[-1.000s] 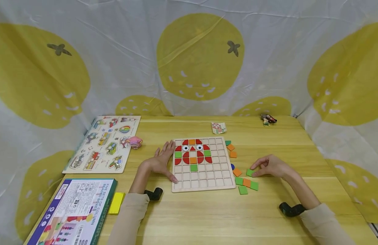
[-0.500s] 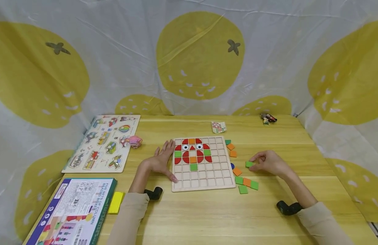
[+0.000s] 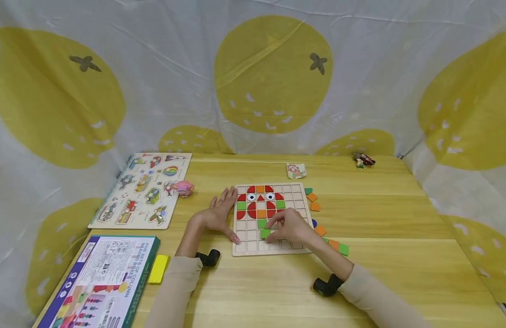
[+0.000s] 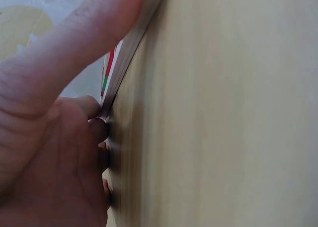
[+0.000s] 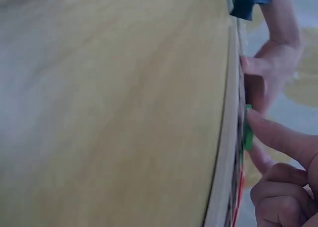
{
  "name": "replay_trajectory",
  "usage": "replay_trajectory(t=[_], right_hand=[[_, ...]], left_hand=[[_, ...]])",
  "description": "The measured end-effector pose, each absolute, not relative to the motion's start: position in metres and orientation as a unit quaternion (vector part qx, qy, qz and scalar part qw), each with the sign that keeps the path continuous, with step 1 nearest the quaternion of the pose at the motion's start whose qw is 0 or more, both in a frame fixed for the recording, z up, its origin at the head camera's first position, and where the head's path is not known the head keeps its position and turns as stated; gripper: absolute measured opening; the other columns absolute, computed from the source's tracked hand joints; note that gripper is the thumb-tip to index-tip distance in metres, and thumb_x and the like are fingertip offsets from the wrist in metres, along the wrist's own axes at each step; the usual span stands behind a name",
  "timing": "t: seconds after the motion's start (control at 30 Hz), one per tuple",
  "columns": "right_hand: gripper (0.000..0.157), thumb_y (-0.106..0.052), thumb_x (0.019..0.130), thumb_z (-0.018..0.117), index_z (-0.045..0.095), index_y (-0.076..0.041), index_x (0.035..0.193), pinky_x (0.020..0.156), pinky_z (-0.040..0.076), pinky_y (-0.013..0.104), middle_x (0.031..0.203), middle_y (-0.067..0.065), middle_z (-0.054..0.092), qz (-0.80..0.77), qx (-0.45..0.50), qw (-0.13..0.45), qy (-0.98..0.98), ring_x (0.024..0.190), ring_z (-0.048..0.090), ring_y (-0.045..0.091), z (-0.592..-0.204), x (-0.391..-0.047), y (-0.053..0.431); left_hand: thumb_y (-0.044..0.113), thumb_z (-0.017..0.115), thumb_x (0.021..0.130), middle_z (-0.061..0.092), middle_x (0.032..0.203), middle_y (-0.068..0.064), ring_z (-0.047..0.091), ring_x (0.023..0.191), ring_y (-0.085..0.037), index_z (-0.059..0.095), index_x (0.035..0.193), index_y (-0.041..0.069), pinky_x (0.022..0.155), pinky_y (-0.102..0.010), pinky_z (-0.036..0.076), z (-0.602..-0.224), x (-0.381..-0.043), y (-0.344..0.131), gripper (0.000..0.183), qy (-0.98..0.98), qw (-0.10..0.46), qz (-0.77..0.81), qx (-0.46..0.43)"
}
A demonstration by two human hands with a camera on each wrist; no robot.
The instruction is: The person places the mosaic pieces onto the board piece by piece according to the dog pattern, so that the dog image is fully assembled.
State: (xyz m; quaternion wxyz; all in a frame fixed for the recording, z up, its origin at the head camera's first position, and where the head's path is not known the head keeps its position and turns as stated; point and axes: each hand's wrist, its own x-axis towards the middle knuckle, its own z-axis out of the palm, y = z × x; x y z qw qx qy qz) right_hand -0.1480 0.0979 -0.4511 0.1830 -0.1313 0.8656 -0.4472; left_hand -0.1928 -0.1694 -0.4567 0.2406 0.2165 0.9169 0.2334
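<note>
My right hand (image 3: 290, 228) pinches a green square tile (image 3: 264, 233) between thumb and index finger, close over the gridded wooden board (image 3: 244, 248). In the right wrist view the tile (image 5: 248, 127) shows edge-on at the fingertips, right by the board's surface. On the board, red, orange and green pieces and two eye pieces (image 3: 251, 197) form an owl-like figure, with another green tile (image 3: 262, 223) just above the pinched one. My left hand (image 3: 216, 216) lies with spread, straight fingers at the board's left edge, its thumb over the near left corner.
Loose tiles lie along the board's right side, among them an orange tile (image 3: 320, 231) and a green one (image 3: 343, 249). A pattern card (image 3: 296, 171) lies behind the board. Leftward are a picture puzzle (image 3: 148, 191), a pink toy (image 3: 183, 188), a boxed set (image 3: 101, 282) and a yellow block (image 3: 158, 269).
My right hand has carried the green tile leftward from the loose pieces to over the board, below the figure. My left hand has stayed at the board's edge.
</note>
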Motion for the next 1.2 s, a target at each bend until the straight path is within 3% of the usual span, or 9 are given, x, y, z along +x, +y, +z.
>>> replay_trajectory(t=[0.13, 0.53, 0.8, 1.03, 1.2], right_hand=[[0.026, -0.019, 0.065, 0.089, 0.076, -0.013, 0.086, 0.047, 0.029, 0.02, 0.051, -0.002, 0.043, -0.444, -0.134, 0.166, 0.87, 0.048, 0.038, 0.011, -0.454, -0.147, 0.09], [0.018, -0.014, 0.069, 0.086, 0.08, -0.015, 0.086, 0.045, 0.025, 0.019, 0.054, -0.001, 0.048, -0.445, -0.144, 0.189, 0.863, 0.049, 0.035, 0.012, -0.454, -0.152, 0.09], [0.025, -0.018, 0.071, 0.086, 0.079, -0.018, 0.095, 0.046, 0.026, 0.019, 0.053, -0.003, 0.043, -0.451, -0.181, 0.213, 0.848, 0.052, 0.035, 0.012, -0.452, -0.157, 0.099], [0.029, -0.024, 0.078, 0.08, 0.076, -0.018, 0.107, 0.048, 0.025, 0.022, 0.057, -0.003, 0.03, -0.449, -0.144, 0.186, 0.862, 0.053, 0.028, 0.011, -0.436, -0.155, 0.175], [0.033, -0.022, 0.076, 0.082, 0.074, -0.011, 0.106, 0.051, 0.029, 0.022, 0.058, -0.003, 0.029, -0.437, -0.113, 0.189, 0.872, 0.053, 0.027, 0.008, -0.439, -0.141, 0.242]], left_hand=[[0.053, 0.088, 0.057, -0.019, 0.162, -0.009, -0.02, 0.15, -0.029, -0.013, 0.154, 0.01, 0.121, -0.056, -0.009, -0.457, -0.194, -0.168, 0.147, 0.917, 0.243, 0.231, 0.216], [0.053, 0.089, 0.056, -0.018, 0.162, -0.009, -0.019, 0.15, -0.029, -0.012, 0.154, 0.011, 0.121, -0.056, -0.008, -0.456, -0.193, -0.168, 0.147, 0.916, 0.243, 0.237, 0.212], [0.052, 0.089, 0.056, -0.019, 0.162, -0.009, -0.019, 0.15, -0.029, -0.013, 0.154, 0.01, 0.121, -0.057, -0.008, -0.456, -0.193, -0.168, 0.147, 0.916, 0.243, 0.237, 0.213], [0.053, 0.089, 0.055, -0.019, 0.162, -0.01, -0.02, 0.15, -0.03, -0.013, 0.154, 0.01, 0.12, -0.057, -0.008, -0.456, -0.193, -0.168, 0.148, 0.915, 0.244, 0.237, 0.215], [0.054, 0.089, 0.054, -0.018, 0.162, -0.01, -0.019, 0.15, -0.03, -0.012, 0.154, 0.01, 0.121, -0.056, -0.007, -0.457, -0.193, -0.168, 0.149, 0.917, 0.243, 0.231, 0.213]])
